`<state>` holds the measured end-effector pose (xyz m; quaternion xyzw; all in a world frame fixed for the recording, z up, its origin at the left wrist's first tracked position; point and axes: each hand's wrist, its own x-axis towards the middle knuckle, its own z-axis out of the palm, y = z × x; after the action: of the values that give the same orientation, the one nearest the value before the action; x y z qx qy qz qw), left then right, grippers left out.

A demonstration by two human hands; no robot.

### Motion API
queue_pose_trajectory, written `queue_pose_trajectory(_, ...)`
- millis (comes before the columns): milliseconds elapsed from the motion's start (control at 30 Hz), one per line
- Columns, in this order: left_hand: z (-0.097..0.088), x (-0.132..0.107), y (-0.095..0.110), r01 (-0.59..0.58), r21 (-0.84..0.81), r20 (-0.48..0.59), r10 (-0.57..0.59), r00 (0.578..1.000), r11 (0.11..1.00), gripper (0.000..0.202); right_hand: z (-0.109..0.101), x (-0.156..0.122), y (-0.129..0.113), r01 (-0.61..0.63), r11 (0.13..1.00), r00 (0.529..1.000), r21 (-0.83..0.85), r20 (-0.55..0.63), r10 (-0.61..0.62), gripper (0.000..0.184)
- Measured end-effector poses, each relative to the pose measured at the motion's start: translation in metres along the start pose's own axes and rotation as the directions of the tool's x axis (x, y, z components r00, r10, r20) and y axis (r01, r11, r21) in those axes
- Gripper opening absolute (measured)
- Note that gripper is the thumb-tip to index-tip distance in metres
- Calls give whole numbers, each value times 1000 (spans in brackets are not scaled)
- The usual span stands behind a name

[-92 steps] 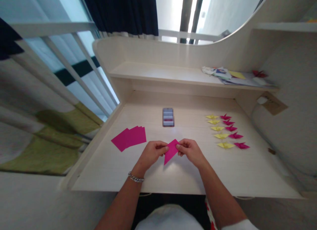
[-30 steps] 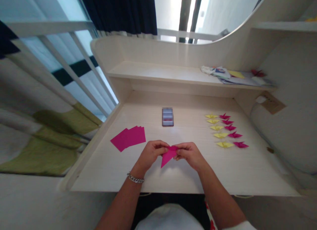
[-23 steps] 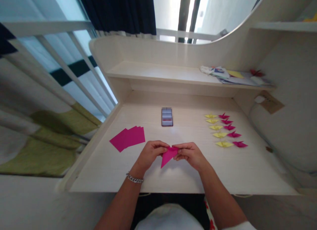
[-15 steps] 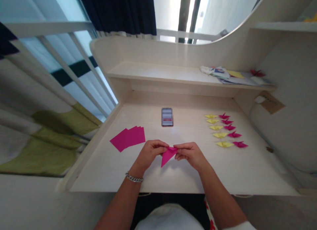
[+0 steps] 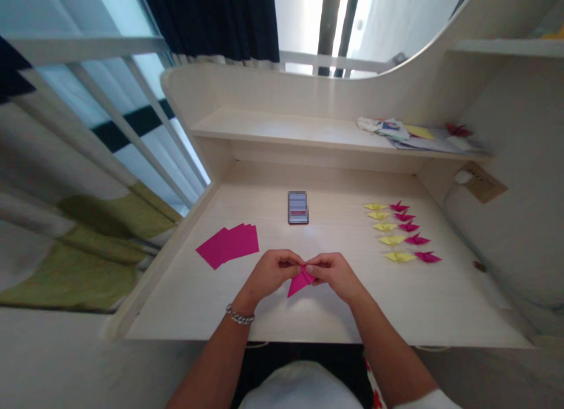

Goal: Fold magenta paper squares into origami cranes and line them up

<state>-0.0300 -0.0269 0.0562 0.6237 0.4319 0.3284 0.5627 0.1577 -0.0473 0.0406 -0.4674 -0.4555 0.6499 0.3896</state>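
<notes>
The left wrist [image 5: 248, 301], just behind the bare left hand [image 5: 274, 272], wears a silver-coloured chain bracelet [image 5: 240, 315] of thick, rounded links laid close together, bright along their edges. The right hand [image 5: 333, 275] is bare too, and its forearm [image 5: 381, 327] runs bare to a plain white sleeve [image 5: 422, 399] at the frame's lower edge. A white top [image 5: 304, 388] covers the torso, its outline smoothly rounded. Beside it shows a narrow white strip with red patches [image 5: 373, 382], possibly clothing; its kind is unclear.
</notes>
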Motion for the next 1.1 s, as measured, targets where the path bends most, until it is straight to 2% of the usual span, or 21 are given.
queue_pose_trajectory(300,2,0,0,42,-103,-56,-48,997,994,11,1,1,1,1,1000,999,20,-33,0,34)
queue_pose_trajectory(500,9,3,-4,66,-224,-137,-98,986,972,16,3,3,1,16,999,996,50,-86,-11,32)
queue_pose_trajectory(733,11,4,-11,12,-134,-157,-33,987,991,21,6,3,2,29,999,993,37,-119,-24,33)
queue_pose_trajectory(1100,11,6,-13,3,-132,-178,-26,984,991,20,6,4,5,25,998,993,55,-115,-18,35)
